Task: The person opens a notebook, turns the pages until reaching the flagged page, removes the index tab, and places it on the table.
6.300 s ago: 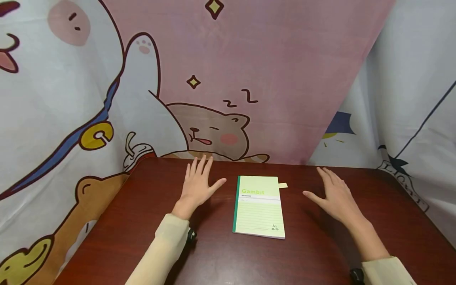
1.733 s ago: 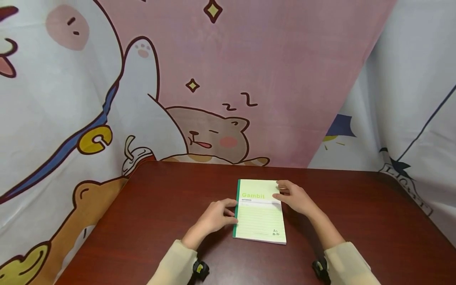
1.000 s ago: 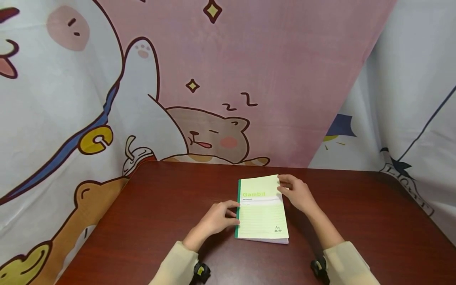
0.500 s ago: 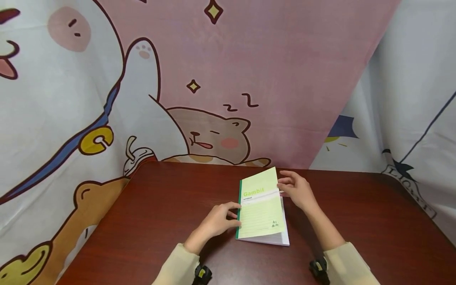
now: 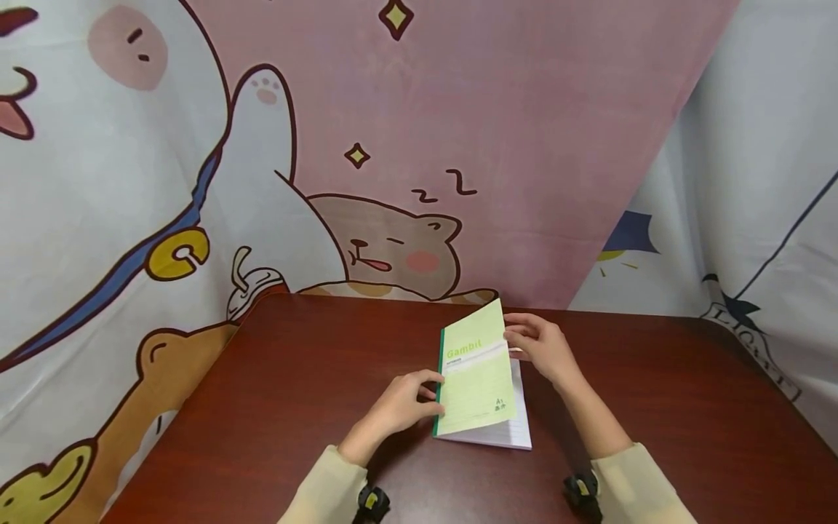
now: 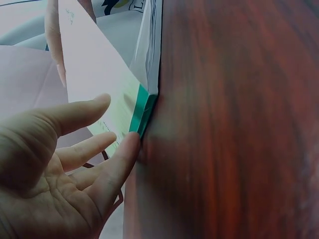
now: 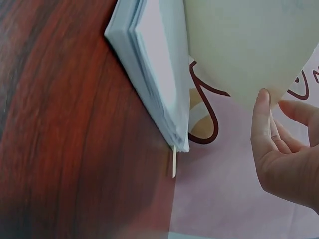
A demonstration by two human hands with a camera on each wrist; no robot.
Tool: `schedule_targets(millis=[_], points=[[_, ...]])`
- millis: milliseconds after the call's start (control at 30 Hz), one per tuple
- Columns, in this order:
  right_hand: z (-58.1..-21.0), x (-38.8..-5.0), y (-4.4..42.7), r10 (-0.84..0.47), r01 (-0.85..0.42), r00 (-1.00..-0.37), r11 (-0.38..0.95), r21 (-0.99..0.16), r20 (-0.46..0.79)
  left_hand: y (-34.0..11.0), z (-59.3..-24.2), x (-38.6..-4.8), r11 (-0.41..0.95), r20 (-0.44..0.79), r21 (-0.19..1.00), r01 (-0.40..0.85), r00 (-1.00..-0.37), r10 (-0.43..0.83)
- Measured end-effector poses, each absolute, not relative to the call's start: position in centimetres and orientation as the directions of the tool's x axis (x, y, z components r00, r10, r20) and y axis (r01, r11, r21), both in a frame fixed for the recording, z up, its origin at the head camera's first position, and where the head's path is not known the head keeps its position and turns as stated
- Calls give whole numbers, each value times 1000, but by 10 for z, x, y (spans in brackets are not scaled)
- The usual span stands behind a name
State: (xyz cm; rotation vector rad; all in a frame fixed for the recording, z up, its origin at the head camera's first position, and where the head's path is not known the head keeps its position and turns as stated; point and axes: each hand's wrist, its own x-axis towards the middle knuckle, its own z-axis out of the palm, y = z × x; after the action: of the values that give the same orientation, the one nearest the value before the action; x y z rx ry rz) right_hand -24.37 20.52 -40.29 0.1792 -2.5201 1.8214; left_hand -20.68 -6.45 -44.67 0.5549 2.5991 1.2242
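A pale green notebook lies on the table, its front cover lifted at the right and white lined pages showing beneath. My right hand pinches the cover's right edge between thumb and fingers; the right wrist view shows this hand at the raised cover. With fingertips at the green spine, my left hand steadies the left edge. In the left wrist view the left hand has relaxed, spread fingers, one touching the spine.
The dark red-brown table reaches back to a hanging cloth printed with cartoon animals. A small pale tab sticks out from the notebook's pages in the right wrist view.
Both hands came in from either side to the notebook. The right hand took hold of the cover, which has risen from flat and tilted up toward the left. The left hand stays at the spine.
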Motion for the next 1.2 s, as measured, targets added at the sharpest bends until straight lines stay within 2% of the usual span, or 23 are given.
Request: schedule_targets(millis=[700, 1200], points=[[-397, -235, 186, -156, -129, -982, 149, -980, 105, -60, -436, -207, 508, 51, 803, 312, -885, 462], [-395, -233, 174, -177, -132, -978, 121, -984, 109, -52, -419, -210, 406, 122, 842, 355, -859, 497]])
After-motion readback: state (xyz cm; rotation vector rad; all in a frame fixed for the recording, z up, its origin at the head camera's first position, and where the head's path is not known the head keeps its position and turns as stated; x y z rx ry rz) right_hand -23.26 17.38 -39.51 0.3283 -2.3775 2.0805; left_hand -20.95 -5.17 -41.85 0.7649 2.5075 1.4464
